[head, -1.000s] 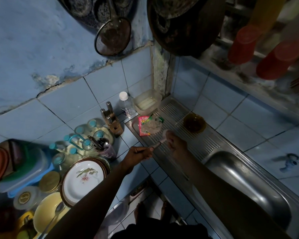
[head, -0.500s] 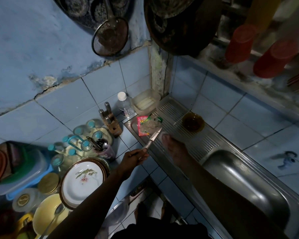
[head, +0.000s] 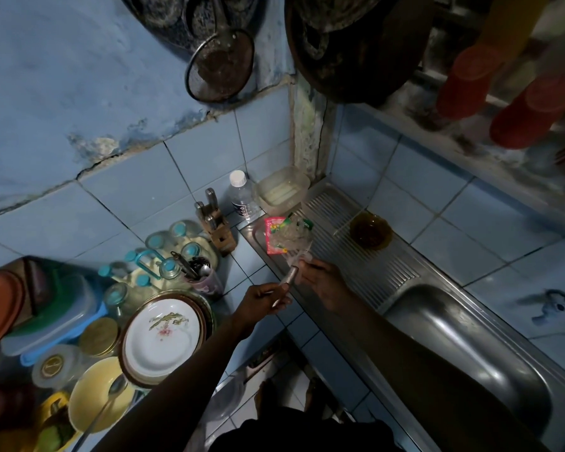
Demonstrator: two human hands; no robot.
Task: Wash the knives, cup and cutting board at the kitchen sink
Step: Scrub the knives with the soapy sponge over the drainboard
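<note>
My left hand (head: 265, 298) grips the metal handle of a knife (head: 290, 278). Its blurred blade points up and away over the drainboard's near edge. My right hand (head: 323, 282) reaches in from the right, and its fingertips pinch the blade just above the handle. A brown glass cup (head: 371, 234) stands on the ribbed drainboard (head: 388, 272) beyond my right hand. More knife handles stick out of a wooden knife block (head: 216, 225) on the tiled counter to the left. I see no cutting board.
A pink packet with clear plastic (head: 276, 236) lies at the drainboard's far left. Behind it stand a plastic tub (head: 282, 190) and a bottle (head: 240, 194). The sink basin (head: 470, 353) and wall tap (head: 548, 308) are right. Plates (head: 163, 334), jars and a utensil mug (head: 204, 277) crowd the left counter.
The knife has swung back and forth between my hands. My right fingers, beside the blade half a second ago, now close on it near the handle.
</note>
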